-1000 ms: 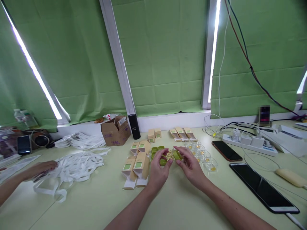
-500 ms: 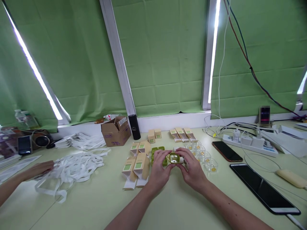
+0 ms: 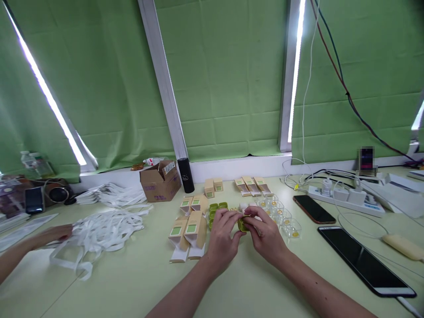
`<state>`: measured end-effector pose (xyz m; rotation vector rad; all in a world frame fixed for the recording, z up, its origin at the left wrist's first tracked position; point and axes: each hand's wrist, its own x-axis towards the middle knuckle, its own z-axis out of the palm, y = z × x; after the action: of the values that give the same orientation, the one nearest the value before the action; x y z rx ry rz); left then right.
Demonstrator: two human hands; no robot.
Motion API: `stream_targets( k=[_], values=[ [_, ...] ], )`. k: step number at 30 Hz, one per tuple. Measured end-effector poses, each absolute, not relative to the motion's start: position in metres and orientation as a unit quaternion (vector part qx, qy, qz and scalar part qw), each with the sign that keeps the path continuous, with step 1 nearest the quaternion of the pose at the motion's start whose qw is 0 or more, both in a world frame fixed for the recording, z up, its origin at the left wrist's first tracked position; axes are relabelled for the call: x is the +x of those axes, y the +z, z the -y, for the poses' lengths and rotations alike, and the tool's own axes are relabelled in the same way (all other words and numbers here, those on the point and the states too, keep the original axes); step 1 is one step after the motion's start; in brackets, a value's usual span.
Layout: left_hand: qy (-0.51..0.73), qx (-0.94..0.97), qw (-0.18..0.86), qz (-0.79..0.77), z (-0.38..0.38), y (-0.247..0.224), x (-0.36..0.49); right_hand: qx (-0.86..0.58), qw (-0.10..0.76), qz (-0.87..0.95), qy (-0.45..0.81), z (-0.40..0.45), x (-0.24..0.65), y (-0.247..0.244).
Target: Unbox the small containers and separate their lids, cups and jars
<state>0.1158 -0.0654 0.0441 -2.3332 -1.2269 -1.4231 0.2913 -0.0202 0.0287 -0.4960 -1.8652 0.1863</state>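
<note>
My left hand [image 3: 225,232] and my right hand [image 3: 265,232] meet at the middle of the table, both closed on a small green plastic container [image 3: 243,224]. The fingers cover much of it, so its inside is out of sight. Just beyond my left hand stand several more green containers [image 3: 217,208] in rows. Clear plastic pieces with yellow centres [image 3: 280,214] lie beside my right hand. Left of my hands are opened kraft paper boxes [image 3: 195,227] with green labels and white flaps.
Further kraft boxes [image 3: 253,186] sit at the back. A brown carton [image 3: 160,182] and a black cylinder [image 3: 186,176] stand by the wall. Phones [image 3: 362,260], cables and a power strip [image 3: 346,201] occupy the right. Another person's hand [image 3: 58,233] touches white straps [image 3: 106,229] at left.
The green container has been tilted in my hands, so the opening that faced me no longer shows. My fingers have shifted around it. The other person's hand has moved slightly.
</note>
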Motion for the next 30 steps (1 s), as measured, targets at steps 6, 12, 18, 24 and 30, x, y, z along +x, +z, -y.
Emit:
stream_targets(
  k=[6, 12, 18, 24, 30],
  values=[
    [-0.465, -0.784, 0.093, 0.402, 0.068, 0.046, 0.117, -0.230, 0.568, 0.789, 0.050, 0.021, 0.291, 0.030],
    [-0.455, -0.785, 0.099, 0.409, 0.067, 0.045, 0.116, -0.272, 0.551, 0.789, -0.004, 0.022, 0.293, 0.035],
    [-0.457, -0.778, 0.112, 0.416, 0.066, 0.044, 0.117, -0.299, 0.542, 0.785, -0.034, 0.024, 0.293, 0.037],
    [-0.461, -0.770, 0.112, 0.428, 0.067, 0.044, 0.117, -0.289, 0.551, 0.782, -0.039, 0.026, 0.292, 0.039],
    [-0.464, -0.764, 0.113, 0.434, 0.064, 0.042, 0.115, -0.281, 0.550, 0.786, -0.035, 0.025, 0.292, 0.038]
  ],
)
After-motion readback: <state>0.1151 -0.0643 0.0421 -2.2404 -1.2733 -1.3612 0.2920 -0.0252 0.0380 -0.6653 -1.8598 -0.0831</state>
